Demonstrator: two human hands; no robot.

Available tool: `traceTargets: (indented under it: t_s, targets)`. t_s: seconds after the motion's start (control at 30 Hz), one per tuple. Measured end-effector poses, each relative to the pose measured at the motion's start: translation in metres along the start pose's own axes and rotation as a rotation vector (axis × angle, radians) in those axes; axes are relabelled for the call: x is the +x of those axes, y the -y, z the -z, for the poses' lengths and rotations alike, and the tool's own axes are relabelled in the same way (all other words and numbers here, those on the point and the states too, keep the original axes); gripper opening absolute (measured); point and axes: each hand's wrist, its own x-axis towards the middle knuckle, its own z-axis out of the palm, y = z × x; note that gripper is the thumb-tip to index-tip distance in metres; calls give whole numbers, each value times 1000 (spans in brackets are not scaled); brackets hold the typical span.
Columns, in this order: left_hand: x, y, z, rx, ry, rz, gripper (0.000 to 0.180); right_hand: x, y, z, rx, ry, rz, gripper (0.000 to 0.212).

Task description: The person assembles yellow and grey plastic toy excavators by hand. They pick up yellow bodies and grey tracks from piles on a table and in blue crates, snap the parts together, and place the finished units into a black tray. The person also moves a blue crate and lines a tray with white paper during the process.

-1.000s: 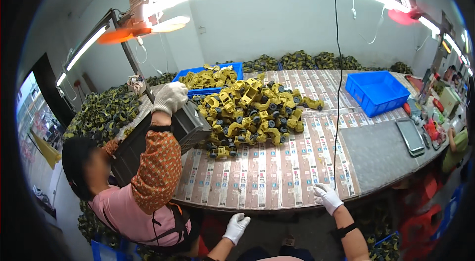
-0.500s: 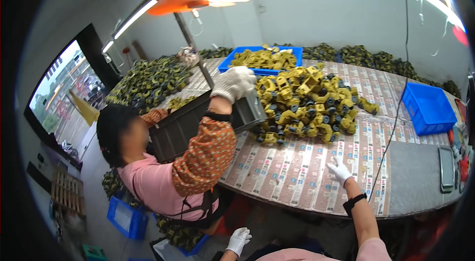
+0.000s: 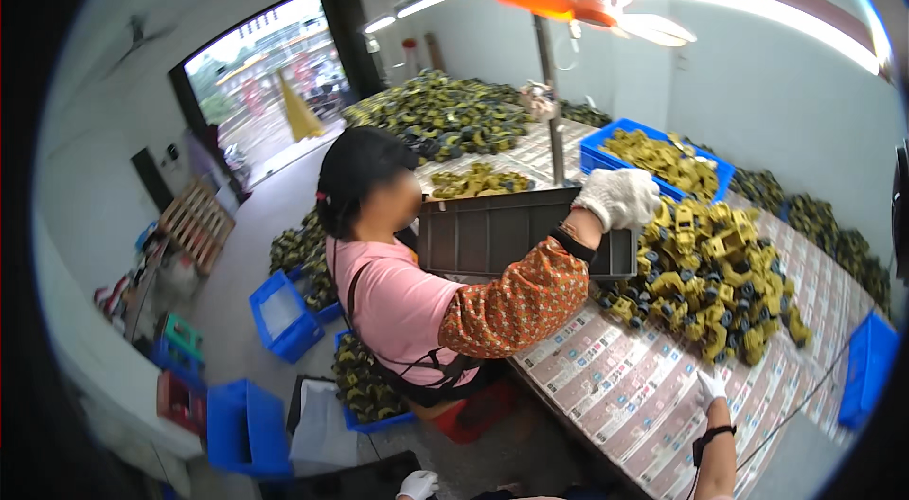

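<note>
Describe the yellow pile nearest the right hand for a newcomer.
Find the big striped table. Just beyond the person's right hand sits a heap of yellow wheeled toys. Unlike the yellow parts in the blue bin behind, it lies loose, dotted with dark wheels.

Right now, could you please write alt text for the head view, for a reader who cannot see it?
A co-worker in pink has a gloved hand on a dark grey crate beside a heap of yellow wheeled parts on a patterned table. The wearer's white-gloved right hand is near the heap; the left hand is at the bottom edge.
</note>
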Motion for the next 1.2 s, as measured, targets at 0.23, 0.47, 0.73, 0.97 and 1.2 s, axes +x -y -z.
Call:
traceTargets:
  t_s: [0.23,0.47,0.73,0.97,1.2]
  targets:
    - [3,172,9,14,-13,348,28,139,-2,112,-175,-448,455,84]
    - [-102,126,-73,-323,-74,443,18,141,91,168,136,-548,445,77]
    - [-161,68,-90,-50,-176,495,31,182,112,194,318,-439,499,68]
    - [-180,-23,-107,91,-211,391,36,223,109,207,418,-165,655,57]
    - [-169,-68,-144,235,-99,283,36,229,107,193,393,-100,587,57]
